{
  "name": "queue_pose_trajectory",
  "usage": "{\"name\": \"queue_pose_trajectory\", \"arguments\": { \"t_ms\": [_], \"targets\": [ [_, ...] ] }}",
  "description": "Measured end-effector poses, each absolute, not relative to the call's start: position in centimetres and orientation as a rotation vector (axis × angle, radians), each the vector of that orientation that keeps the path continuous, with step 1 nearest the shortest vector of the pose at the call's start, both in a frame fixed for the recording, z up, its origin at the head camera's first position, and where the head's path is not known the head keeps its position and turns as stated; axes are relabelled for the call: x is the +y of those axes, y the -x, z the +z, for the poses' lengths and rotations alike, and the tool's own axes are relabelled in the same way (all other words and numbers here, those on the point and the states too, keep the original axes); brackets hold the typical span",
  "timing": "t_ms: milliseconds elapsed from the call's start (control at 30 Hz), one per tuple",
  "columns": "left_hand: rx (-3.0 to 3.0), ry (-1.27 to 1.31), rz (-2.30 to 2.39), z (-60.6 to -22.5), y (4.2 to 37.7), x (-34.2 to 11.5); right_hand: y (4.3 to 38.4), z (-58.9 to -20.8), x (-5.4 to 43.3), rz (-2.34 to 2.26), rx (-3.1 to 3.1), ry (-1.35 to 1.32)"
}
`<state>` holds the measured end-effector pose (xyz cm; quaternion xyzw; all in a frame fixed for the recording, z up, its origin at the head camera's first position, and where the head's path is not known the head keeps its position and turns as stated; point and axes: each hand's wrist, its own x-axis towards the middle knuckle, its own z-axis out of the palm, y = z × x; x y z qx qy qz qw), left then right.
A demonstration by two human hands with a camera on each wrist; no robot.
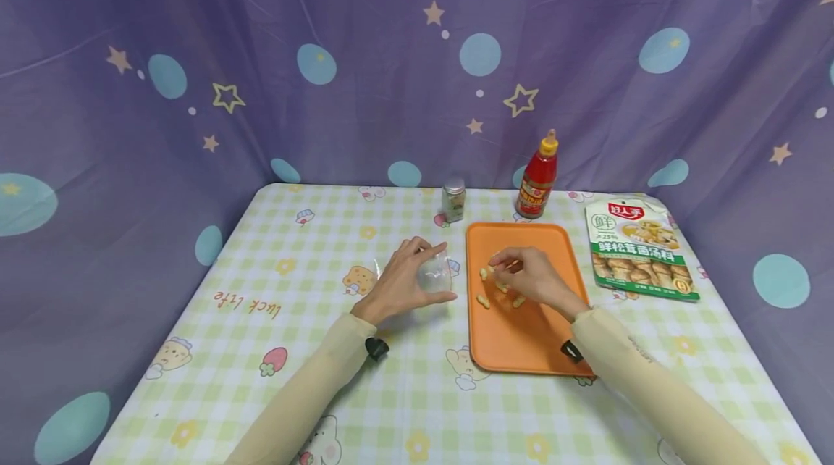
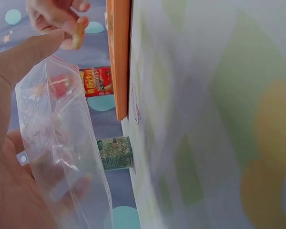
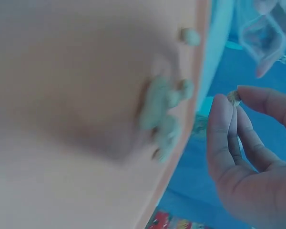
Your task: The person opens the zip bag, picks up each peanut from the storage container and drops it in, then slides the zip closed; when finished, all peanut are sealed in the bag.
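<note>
My left hand (image 1: 399,284) holds a clear zip-lock bag (image 1: 436,275), thumb and fingers spread at its mouth. The left wrist view shows the see-through bag (image 2: 57,143) standing gaped, with the palm behind it. Over the orange tray (image 1: 515,349), my right hand (image 1: 536,278) pinches a peanut in its shell (image 3: 234,98) between thumb and fingertips. Several more peanuts (image 1: 483,301) lie below that hand on the tray, some grouped close together in the right wrist view.
Behind the tray stand a small spice jar (image 1: 453,203) and a red sauce bottle (image 1: 537,184) with a yellow cap. To the tray's right lies a green and white food pouch (image 1: 641,251). A checked cloth covers the table, and a purple curtain (image 1: 365,117) hangs behind it.
</note>
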<state>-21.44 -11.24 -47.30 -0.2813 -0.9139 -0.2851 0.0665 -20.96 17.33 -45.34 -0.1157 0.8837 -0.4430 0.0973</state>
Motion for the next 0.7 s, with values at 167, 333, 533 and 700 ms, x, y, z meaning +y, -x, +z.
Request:
{"name": "queue_pose_trajectory", "arguments": {
  "t_ms": [167, 333, 533, 700],
  "targets": [
    [-2.744, 0.842, -0.919, -47.5, 21.6, -11.1, 21.1, -44.8, 15.6, -1.388, 2.571, 0.352],
    [-2.746, 0.833, -0.967, -47.7, 21.6, -10.9, 21.2, -44.6, 14.3, -1.417, 2.557, 0.401],
    [-2.749, 0.844, -0.984, -47.7, 21.7, -10.7, 21.0, -44.9, 13.3, -1.438, 2.546, 0.439],
    [-2.725, 0.861, -0.998, -47.7, 21.7, -10.6, 20.9, -45.1, 12.6, -1.469, 2.501, 0.454]
  ]
}}
